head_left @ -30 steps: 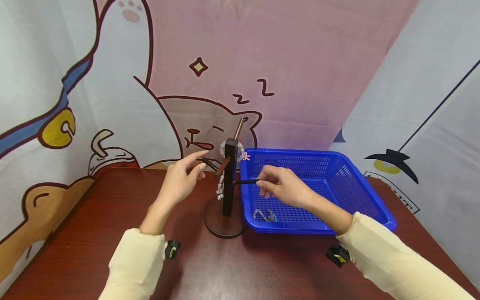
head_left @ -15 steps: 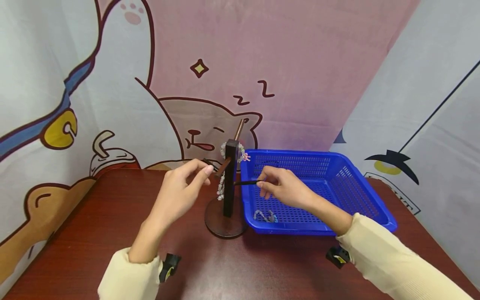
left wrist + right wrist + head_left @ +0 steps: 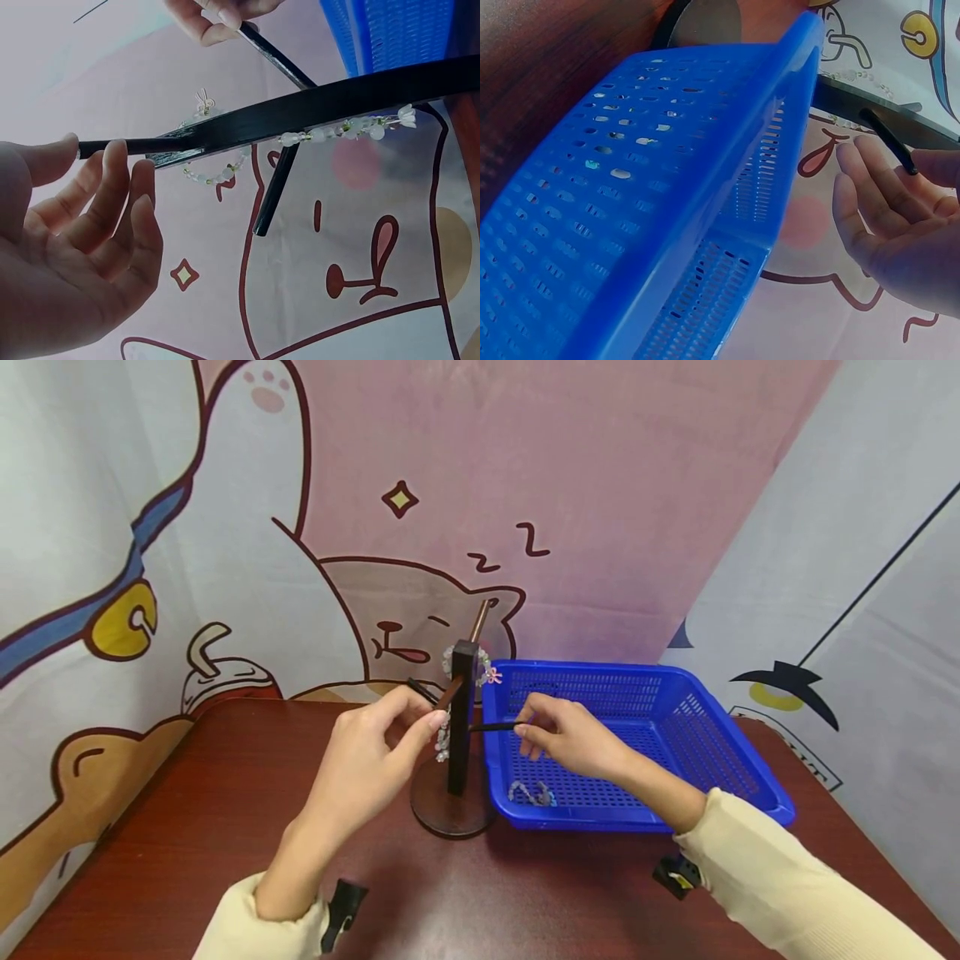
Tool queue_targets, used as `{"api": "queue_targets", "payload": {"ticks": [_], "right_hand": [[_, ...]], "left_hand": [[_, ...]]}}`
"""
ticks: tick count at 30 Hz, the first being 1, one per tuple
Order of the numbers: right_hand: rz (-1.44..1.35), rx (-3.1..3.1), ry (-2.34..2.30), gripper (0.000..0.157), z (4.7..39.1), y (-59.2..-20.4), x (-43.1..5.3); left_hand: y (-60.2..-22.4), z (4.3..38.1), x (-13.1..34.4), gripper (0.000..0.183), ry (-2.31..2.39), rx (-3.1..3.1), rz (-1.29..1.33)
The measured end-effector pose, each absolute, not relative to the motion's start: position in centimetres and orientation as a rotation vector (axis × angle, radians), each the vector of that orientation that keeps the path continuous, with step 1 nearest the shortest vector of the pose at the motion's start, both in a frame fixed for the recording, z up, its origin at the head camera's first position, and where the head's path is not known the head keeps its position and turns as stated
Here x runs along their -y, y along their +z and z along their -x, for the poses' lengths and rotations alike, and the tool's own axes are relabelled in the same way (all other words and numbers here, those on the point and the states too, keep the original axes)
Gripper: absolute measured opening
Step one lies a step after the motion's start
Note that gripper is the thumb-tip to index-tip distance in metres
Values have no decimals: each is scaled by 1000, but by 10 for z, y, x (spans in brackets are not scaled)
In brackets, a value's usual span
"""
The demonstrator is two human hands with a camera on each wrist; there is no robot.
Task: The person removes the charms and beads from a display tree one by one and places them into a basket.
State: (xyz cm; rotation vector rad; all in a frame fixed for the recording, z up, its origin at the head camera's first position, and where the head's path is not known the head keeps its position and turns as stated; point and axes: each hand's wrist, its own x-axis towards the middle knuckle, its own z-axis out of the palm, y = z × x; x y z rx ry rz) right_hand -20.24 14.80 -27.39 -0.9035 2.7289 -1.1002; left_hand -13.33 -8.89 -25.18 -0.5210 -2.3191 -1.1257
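Observation:
A dark wooden bracelet stand with a round base stands upright, several rods sticking out of its post. My left hand pinches the end of the front upper rod between thumb and fingers. On the right side, my right hand pinches the tip of a lower black rod. A beaded bracelet with a pink bow hangs near the post's top. Another clear-beaded bracelet hangs lower on the left, partly hidden by my left hand in the head view.
A blue plastic basket sits right of the stand, under my right hand. One beaded bracelet lies in its near left corner. The reddish-brown table backs onto a cartoon-printed cloth.
My left hand has moved right and slightly down, from beside the left black rod to the front upper rod, which it now pinches. My right hand has stayed on its rod.

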Motion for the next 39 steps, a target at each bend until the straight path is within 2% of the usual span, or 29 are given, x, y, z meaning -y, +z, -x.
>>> {"api": "queue_targets", "payload": {"ticks": [22, 39], "right_hand": [[887, -2774, -1044, 5, 203, -270, -149], [993, -2705, -1053, 11, 190, -272, -144]], "left_hand": [[-251, 132, 87, 7, -1018, 2314, 527], [-243, 143, 107, 7, -941, 2427, 500]]}}
